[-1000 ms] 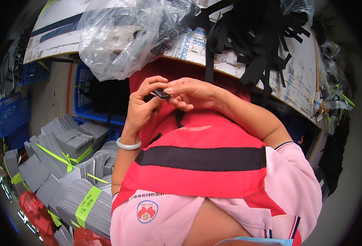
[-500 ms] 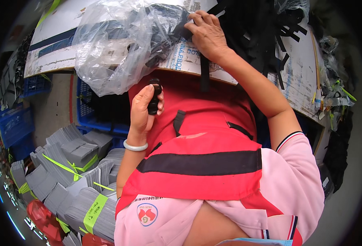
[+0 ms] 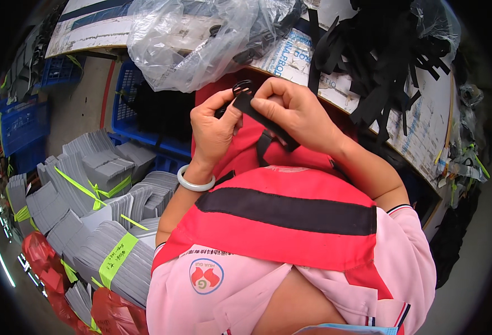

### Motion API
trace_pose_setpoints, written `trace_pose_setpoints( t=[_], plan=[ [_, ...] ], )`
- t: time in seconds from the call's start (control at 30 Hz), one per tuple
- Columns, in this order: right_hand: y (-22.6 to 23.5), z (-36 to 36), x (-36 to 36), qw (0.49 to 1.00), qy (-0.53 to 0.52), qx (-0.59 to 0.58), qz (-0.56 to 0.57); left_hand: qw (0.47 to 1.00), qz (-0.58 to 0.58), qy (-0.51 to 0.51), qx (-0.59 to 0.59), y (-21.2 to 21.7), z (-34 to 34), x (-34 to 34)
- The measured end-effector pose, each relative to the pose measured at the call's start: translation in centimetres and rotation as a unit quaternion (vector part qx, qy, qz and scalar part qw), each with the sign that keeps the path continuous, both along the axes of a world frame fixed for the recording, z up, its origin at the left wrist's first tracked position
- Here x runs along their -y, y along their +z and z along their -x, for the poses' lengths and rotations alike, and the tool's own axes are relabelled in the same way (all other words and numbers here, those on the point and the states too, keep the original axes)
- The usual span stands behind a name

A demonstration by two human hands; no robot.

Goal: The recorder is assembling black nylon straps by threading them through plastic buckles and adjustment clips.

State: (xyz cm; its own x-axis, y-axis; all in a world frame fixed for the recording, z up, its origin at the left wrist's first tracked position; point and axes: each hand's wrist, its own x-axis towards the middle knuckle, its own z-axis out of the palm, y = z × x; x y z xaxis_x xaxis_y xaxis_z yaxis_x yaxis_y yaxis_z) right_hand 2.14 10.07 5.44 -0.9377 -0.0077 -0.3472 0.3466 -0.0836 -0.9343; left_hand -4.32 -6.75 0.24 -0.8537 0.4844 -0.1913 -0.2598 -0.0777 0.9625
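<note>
My left hand (image 3: 215, 131) is closed on a black slotted plastic buckle (image 3: 242, 86), in front of the red apron (image 3: 290, 192). A short piece of black webbing strap (image 3: 269, 124) is pinched in my right hand (image 3: 302, 111). One strap end meets the buckle between my fingertips, and the other hangs down toward the apron. Whether the strap passes through a slot is hard to make out. Above my hands, a clear plastic bag (image 3: 165, 56) with black parts lies over the table edge. A heap of black straps (image 3: 377, 56) lies to its right.
The worn white table (image 3: 421, 137) runs across the far side, its edge just beyond my hands. At left stand bundled stacks of grey sheets (image 3: 112, 245) with bright green ties. Blue crates (image 3: 124, 106) sit beneath the table, and red plastic bags (image 3: 115, 312) lie at lower left.
My right hand has come back from the plastic bag on the table to my left hand, now with a strap in it. My left hand has risen slightly and turned the buckle toward the strap.
</note>
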Motion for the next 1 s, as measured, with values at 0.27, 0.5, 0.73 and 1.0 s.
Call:
trace_pose_setpoints(
  t=[0.27, 0.5, 0.73, 1.0],
  plan=[
    [-1.4, 0.1, 0.4, 0.964, -0.091, 0.064, 0.240, 0.947, 0.096, 0.004, -0.307, -0.3, 0.3, 0.1],
    [-2.9, 0.6, 1.0, 0.982, -0.124, 0.025, 0.140, 0.908, 0.112, -0.014, -0.404, -1.1, 0.7, 0.3],
    [-3.8, 0.6, -0.2, 0.985, -0.110, 0.007, 0.131, 0.970, -0.116, -0.037, 0.208, 0.1, 0.8, 0.4],
    [-1.3, -0.6, 0.6, 0.973, -0.124, -0.176, -0.080, 0.996, 0.009, 0.055, -0.067, -1.8, 0.3, -0.3]
  ],
)
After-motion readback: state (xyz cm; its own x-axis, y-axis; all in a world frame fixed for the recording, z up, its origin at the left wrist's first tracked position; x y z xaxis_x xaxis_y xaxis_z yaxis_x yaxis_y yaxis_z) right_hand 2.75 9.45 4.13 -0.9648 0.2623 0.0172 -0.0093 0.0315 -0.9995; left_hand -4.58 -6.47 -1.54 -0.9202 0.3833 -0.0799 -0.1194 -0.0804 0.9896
